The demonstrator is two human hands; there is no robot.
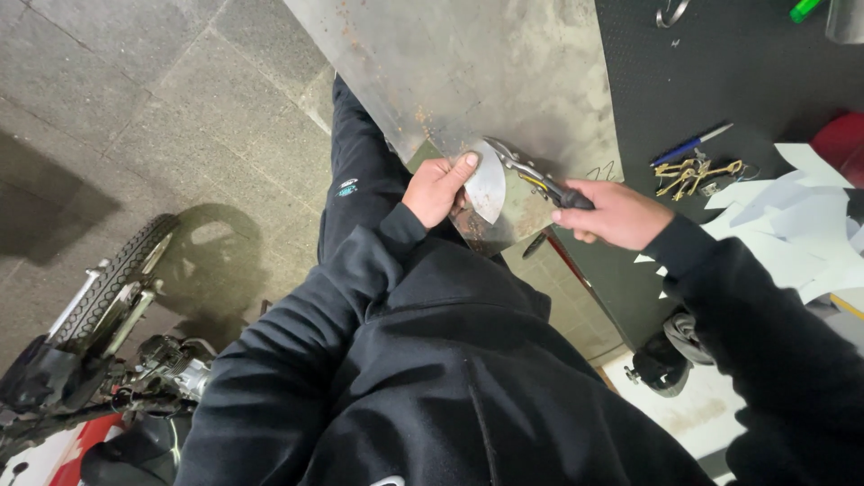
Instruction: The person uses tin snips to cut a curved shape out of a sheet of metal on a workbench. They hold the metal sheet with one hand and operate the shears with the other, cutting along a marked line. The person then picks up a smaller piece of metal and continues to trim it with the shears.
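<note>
A large grey metal sheet point(486, 72) with rust spots overhangs the edge of a black table point(747, 81). My right hand point(610, 214) grips the dark handles of metal snips point(526, 173), whose blades bite into the sheet's near edge. My left hand point(438, 187) pinches a curved strip of cut metal point(487, 186) and bends it up from the sheet beside the blades. Both arms are in black sleeves, and my dark trouser leg shows below the sheet.
On the table lie a blue pen point(689, 145), a bunch of brass keys point(695, 174) and white paper scraps point(801, 216). A motorbike with its front wheel point(112, 283) stands on the paved floor at the lower left. A small wheeled object point(666, 355) sits under the table.
</note>
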